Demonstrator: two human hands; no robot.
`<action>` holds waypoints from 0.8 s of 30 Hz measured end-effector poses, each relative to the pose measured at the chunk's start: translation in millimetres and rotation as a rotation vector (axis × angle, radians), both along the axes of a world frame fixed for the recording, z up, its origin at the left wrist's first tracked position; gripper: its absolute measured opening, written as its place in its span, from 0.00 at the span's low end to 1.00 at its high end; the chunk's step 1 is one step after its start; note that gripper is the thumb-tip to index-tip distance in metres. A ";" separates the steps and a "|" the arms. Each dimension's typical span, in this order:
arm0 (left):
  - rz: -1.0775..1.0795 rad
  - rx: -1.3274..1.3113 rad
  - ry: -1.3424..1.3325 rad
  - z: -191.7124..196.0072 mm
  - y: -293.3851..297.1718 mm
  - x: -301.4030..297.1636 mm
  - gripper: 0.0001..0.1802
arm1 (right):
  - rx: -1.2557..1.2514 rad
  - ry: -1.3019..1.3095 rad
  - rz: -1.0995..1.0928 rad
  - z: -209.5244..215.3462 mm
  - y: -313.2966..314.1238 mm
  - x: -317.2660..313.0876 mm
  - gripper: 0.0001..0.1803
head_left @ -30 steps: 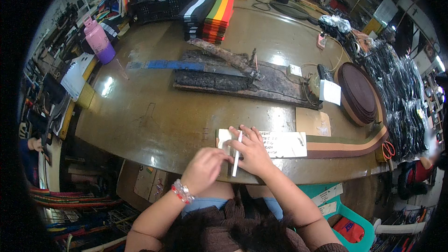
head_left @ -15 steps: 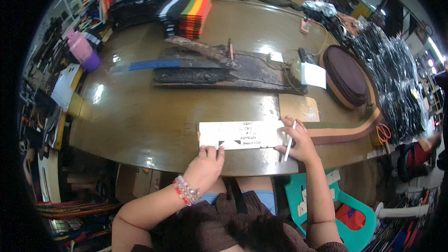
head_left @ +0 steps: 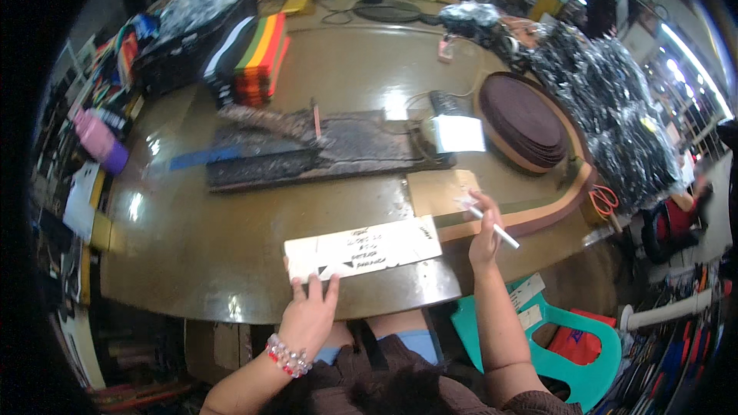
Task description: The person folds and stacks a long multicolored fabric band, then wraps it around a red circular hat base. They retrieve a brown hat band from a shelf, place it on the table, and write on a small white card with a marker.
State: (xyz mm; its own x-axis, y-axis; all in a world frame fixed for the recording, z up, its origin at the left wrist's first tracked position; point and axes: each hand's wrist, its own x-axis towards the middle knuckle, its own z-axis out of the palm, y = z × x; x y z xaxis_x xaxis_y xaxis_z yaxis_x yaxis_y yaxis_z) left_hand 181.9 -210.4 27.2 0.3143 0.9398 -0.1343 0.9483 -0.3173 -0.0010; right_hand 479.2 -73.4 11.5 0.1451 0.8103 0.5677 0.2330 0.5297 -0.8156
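Observation:
A long white card with dark handwriting and cut-outs [head_left: 361, 247] lies tilted near the table's front edge. My left hand [head_left: 309, 309] has its fingers spread on the card's lower left edge, holding it against the table. Raised off the card at its right end, my right hand [head_left: 484, 238] grips a slim white pen [head_left: 503, 235] between its fingers. Behind that hand runs a green, tan and brown striped strap [head_left: 523, 217], which curves back to a large brown roll [head_left: 523, 119]. How the strap meets the card is partly hidden.
Past the card lie a tan cardboard piece [head_left: 430, 194] and a dark worn board [head_left: 269, 170]. A striped stack of straps [head_left: 261, 61] stands far left, near a pink and purple bottle [head_left: 100, 141]. Black plastic-wrapped bundles [head_left: 615, 123] line the right; a green stool [head_left: 477, 338] stands below.
My right hand has lifted off the card's right end, the pen swinging to point down right. The card now tilts up toward its right end. The whole view has shifted.

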 end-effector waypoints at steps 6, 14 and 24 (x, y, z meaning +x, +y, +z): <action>-0.010 -0.003 -0.049 7.7 5.0 0.5 0.28 | 0.086 -0.033 -0.326 26.4 53.6 -5.4 0.05; 0.064 -0.041 -0.139 13.4 14.2 3.6 0.26 | 0.324 -0.258 -0.277 9.9 74.7 -30.2 0.10; 0.103 0.004 -0.151 16.6 17.4 10.2 0.22 | 0.229 -0.191 -0.234 5.0 72.1 -28.1 0.11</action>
